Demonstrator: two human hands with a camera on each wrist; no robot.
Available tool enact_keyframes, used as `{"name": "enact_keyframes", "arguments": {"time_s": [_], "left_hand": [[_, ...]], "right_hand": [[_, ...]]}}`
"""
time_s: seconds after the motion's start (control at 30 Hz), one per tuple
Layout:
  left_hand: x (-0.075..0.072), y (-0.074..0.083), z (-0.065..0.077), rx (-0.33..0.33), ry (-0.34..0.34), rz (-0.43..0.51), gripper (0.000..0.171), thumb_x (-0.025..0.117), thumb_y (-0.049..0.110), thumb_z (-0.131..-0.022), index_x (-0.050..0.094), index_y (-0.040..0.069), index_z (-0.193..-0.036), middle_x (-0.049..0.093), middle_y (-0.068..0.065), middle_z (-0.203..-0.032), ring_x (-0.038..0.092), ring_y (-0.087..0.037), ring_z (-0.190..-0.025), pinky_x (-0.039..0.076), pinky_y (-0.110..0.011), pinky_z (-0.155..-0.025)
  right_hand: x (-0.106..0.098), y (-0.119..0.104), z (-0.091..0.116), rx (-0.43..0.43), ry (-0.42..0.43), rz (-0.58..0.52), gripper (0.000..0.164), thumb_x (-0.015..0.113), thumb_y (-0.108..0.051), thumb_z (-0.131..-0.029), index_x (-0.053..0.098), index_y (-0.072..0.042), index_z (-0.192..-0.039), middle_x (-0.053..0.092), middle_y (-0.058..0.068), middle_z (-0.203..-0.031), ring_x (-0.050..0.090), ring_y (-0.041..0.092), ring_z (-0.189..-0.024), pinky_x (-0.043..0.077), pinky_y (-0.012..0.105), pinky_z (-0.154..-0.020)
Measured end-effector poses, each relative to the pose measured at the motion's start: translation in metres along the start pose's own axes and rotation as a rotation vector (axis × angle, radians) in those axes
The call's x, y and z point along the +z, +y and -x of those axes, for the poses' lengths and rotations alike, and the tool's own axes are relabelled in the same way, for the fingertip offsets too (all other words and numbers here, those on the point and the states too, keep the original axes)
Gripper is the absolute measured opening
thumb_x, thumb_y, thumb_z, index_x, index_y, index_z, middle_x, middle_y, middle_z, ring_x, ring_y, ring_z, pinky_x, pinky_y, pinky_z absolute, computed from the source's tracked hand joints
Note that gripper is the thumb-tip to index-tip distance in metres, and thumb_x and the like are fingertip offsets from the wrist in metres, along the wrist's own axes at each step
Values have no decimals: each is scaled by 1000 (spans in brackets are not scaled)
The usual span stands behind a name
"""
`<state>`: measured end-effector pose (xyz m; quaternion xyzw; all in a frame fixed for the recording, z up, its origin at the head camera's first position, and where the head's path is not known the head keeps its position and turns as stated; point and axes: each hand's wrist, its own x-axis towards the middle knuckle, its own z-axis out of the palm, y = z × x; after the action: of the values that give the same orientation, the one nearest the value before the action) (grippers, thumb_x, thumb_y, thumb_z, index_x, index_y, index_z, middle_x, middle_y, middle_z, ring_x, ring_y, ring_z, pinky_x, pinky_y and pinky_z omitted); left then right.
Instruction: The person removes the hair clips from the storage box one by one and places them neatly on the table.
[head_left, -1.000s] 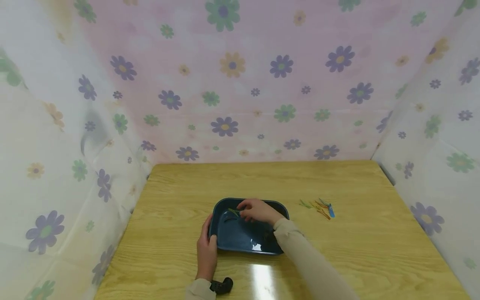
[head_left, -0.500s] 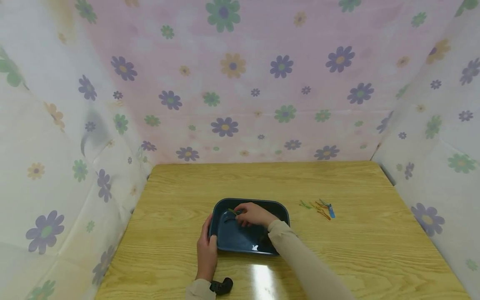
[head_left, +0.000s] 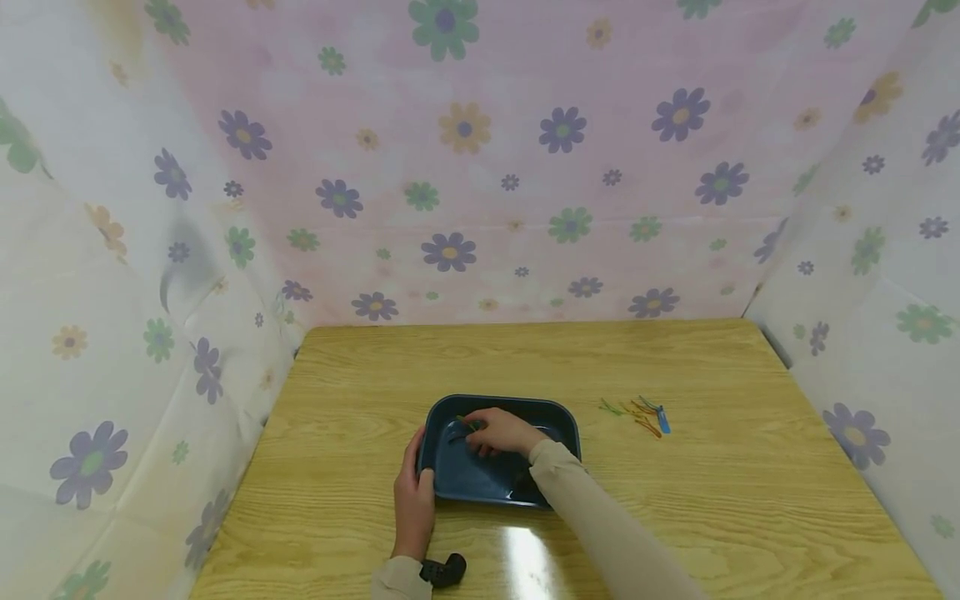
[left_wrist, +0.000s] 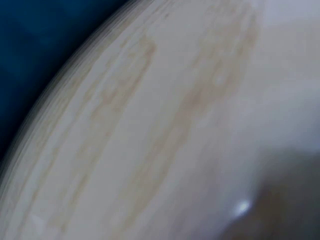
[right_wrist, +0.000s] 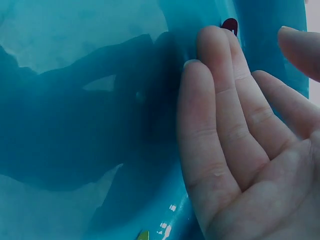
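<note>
A dark blue tray (head_left: 495, 483) stands on the table. My left hand (head_left: 415, 500) holds its left side, thumb at the front left rim and fingers along the outer wall. Inside the tray, toward its back left, is my right hand (head_left: 501, 433), close to a thin green piece (head_left: 461, 419). The right wrist view shows that hand's fingers (right_wrist: 225, 115) nearly straight, with the thumb apart from them. Behind the fingertips a dark red piece (right_wrist: 230, 25) shows, and at the bottom edge a yellow-green piece (right_wrist: 144, 235). The left wrist view is blurred, with the tray (left_wrist: 40, 40) in its corner.
Several thin green and orange pieces (head_left: 637, 410) lie loose on the wooden table (head_left: 360, 367) right of the tray, beside a small blue piece (head_left: 663, 419). Flowered cloth (head_left: 495, 192) walls in the table's back and sides.
My right hand has lowered slightly and shifted left and toward me inside the tray, its fingertips now nearer the green piece. The left hand and the tray keep their places.
</note>
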<state>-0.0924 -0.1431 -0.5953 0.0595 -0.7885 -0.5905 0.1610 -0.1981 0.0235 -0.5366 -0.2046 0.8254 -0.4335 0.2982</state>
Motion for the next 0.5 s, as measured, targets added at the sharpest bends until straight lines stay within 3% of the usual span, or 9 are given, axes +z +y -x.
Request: {"name": "enact_keyframes", "arguments": {"time_s": [0.23,0.5], "left_hand": [[1,-6,0,23,9,-15,64,39,-5,-81,37,26,-137,40,12,-135,35,-9,-124,31,-18,-85],[0,-1,0,-15,-10,-11,67,39,-5,-82,35,35,-136,38,13,-135,33,-7,-124,31,-18,-86]], "right_hand": [[2,0,-2,8,-8,5,44,58,-21,-84,50,-8,-125,64,0,-74,60,15,-62,47,29,-57],[3,1,-3,12,-14,-12,43,58,-19,-85,50,-6,-125,64,0,-77,60,15,-64,47,30,-58]]}}
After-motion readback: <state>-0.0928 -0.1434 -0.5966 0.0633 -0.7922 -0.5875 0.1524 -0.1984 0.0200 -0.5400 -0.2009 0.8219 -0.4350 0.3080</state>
